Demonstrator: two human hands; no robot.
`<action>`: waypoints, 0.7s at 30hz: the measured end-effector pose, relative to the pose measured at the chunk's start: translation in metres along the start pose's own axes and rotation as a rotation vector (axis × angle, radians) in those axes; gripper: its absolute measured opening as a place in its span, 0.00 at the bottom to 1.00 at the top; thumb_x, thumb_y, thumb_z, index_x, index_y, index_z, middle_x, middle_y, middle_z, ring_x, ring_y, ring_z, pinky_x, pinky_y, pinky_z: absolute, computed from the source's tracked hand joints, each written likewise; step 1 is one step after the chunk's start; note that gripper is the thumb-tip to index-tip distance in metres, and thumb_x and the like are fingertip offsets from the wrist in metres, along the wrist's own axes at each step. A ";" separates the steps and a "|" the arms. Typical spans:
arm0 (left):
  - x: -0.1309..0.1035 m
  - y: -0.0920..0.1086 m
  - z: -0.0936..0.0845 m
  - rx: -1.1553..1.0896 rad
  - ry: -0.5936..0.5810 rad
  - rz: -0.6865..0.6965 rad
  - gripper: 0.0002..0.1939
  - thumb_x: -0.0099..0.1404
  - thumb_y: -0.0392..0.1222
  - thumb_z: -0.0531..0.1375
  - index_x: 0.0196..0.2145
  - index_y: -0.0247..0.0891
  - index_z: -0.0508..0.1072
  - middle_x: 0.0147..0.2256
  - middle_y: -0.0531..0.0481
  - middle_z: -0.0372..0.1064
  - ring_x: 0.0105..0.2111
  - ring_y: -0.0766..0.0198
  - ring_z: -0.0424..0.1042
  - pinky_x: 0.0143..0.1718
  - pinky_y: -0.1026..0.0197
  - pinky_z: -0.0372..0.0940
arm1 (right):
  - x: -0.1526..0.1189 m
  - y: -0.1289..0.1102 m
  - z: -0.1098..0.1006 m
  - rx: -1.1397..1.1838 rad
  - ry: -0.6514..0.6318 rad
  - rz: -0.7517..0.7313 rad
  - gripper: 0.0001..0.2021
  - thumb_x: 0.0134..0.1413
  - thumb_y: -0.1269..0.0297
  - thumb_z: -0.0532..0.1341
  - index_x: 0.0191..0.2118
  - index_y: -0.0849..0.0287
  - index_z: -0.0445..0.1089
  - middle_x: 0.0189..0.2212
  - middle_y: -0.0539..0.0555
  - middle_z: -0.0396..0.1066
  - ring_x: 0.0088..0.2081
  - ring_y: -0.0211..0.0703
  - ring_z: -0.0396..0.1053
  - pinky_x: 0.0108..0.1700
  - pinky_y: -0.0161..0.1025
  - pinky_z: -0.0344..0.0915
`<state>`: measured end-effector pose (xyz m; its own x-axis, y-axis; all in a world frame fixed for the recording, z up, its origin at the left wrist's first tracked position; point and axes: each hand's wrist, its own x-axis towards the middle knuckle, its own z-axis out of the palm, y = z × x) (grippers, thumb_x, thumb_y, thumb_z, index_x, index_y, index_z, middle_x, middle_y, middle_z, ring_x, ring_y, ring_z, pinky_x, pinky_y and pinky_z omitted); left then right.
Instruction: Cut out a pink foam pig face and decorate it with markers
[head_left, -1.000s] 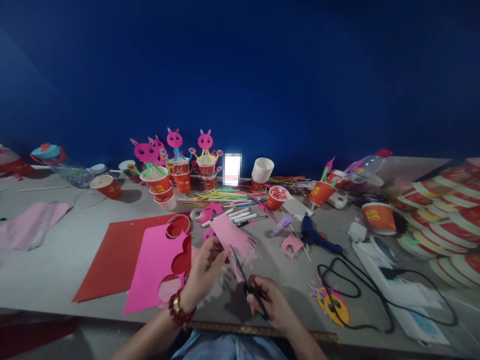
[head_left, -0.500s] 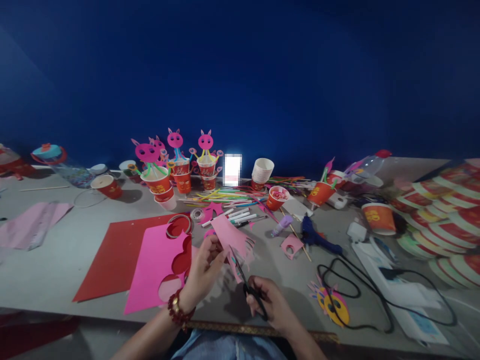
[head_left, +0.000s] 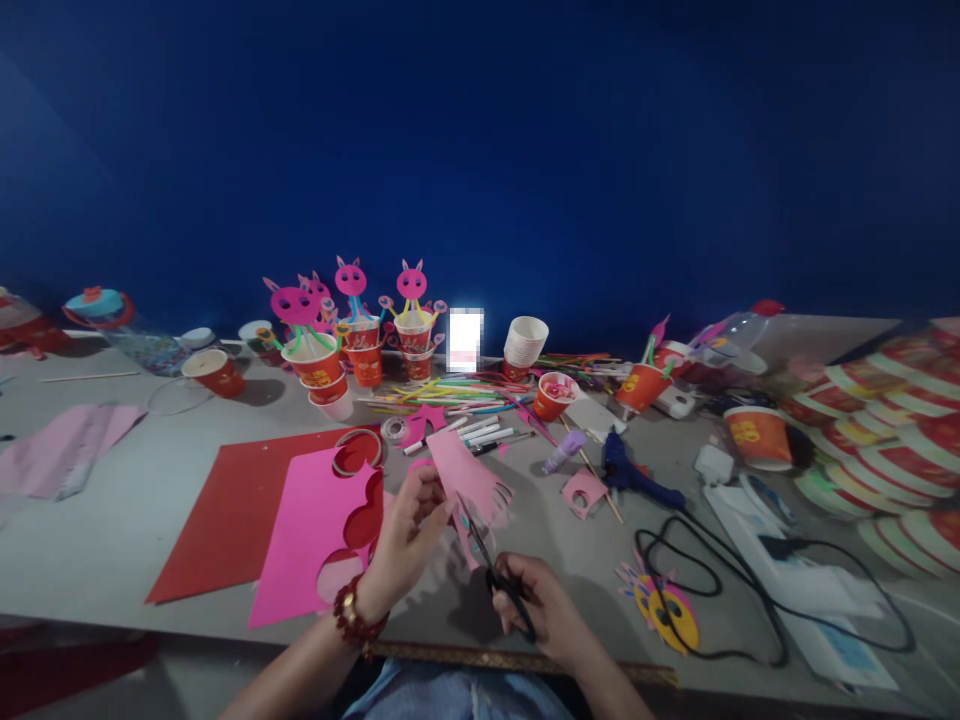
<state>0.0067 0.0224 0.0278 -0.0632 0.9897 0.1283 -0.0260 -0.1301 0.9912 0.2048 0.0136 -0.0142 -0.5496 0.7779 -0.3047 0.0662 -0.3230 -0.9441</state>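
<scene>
Between its thumb and fingers my left hand point(head_left: 412, 525) pinches a piece of light pink paper point(head_left: 466, 466) whose right end is cut into ragged strips. My right hand point(head_left: 536, 605) grips a pair of black-handled scissors point(head_left: 516, 598) low over the table. Their blades point up and left and lie at the lower part of the paper, close to my left fingertips. Whether the blades are fully closed is hard to make out. Left of my left hand, a bright pink sheet point(head_left: 300, 530) with rounded cutouts overlaps a red sheet point(head_left: 217, 520).
Paper cups with pink animal faces point(head_left: 319, 370) stand at the back left. Several markers point(head_left: 480, 432) lie behind the paper. To the right are a blue glue gun point(head_left: 637, 478), its looping black cord, a yellow face cutout point(head_left: 670, 615), a power strip point(head_left: 795, 590) and stacked paper bowls point(head_left: 900, 440).
The pink paper has shifted slightly right and down, tilting a little in my left hand. Both hands stay in nearly the same place, with the scissors still at the paper.
</scene>
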 end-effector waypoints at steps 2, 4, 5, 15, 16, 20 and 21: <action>0.000 0.002 0.000 0.003 0.001 -0.006 0.13 0.69 0.44 0.58 0.49 0.39 0.64 0.36 0.48 0.71 0.37 0.61 0.72 0.37 0.61 0.67 | 0.000 0.002 0.000 0.007 0.006 0.000 0.30 0.38 0.33 0.66 0.23 0.56 0.56 0.17 0.42 0.54 0.19 0.31 0.54 0.22 0.31 0.60; 0.000 0.003 0.000 0.011 0.000 -0.014 0.13 0.69 0.44 0.57 0.49 0.39 0.64 0.37 0.48 0.71 0.37 0.61 0.72 0.37 0.61 0.66 | 0.000 0.004 -0.001 0.007 0.006 0.001 0.30 0.39 0.34 0.66 0.23 0.56 0.56 0.17 0.42 0.54 0.19 0.31 0.53 0.22 0.30 0.60; 0.000 0.003 0.000 0.015 -0.002 -0.015 0.13 0.69 0.44 0.57 0.49 0.39 0.64 0.37 0.47 0.70 0.36 0.62 0.71 0.37 0.61 0.66 | 0.000 0.004 -0.001 0.004 0.004 0.000 0.29 0.39 0.35 0.66 0.23 0.56 0.55 0.17 0.42 0.53 0.19 0.31 0.53 0.22 0.30 0.60; 0.000 0.001 -0.003 0.009 -0.029 0.002 0.13 0.70 0.44 0.57 0.50 0.39 0.63 0.38 0.47 0.70 0.37 0.62 0.71 0.37 0.62 0.66 | 0.000 0.000 -0.002 -0.005 -0.019 0.004 0.30 0.38 0.34 0.66 0.23 0.56 0.55 0.18 0.42 0.52 0.19 0.30 0.53 0.22 0.31 0.59; 0.000 0.002 -0.003 0.007 -0.029 0.002 0.14 0.70 0.44 0.57 0.50 0.40 0.63 0.38 0.47 0.71 0.38 0.61 0.71 0.37 0.62 0.66 | 0.000 0.000 -0.002 -0.008 -0.022 0.002 0.30 0.39 0.34 0.66 0.23 0.56 0.55 0.18 0.42 0.52 0.19 0.31 0.53 0.22 0.31 0.60; 0.001 0.002 -0.004 0.022 -0.037 0.004 0.14 0.70 0.44 0.56 0.51 0.40 0.63 0.38 0.48 0.70 0.38 0.62 0.71 0.37 0.62 0.66 | 0.000 0.001 -0.003 -0.035 -0.024 -0.015 0.30 0.40 0.33 0.65 0.23 0.56 0.55 0.18 0.42 0.52 0.19 0.30 0.53 0.21 0.30 0.58; 0.001 0.002 -0.004 0.027 -0.040 0.009 0.13 0.70 0.43 0.56 0.51 0.40 0.62 0.37 0.48 0.69 0.37 0.63 0.70 0.36 0.63 0.65 | 0.000 0.001 -0.004 -0.041 -0.027 -0.016 0.30 0.40 0.33 0.65 0.23 0.56 0.55 0.18 0.42 0.52 0.18 0.30 0.53 0.21 0.30 0.57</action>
<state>0.0022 0.0227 0.0295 -0.0233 0.9901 0.1382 0.0012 -0.1382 0.9904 0.2079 0.0149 -0.0159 -0.5729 0.7680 -0.2864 0.0913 -0.2875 -0.9534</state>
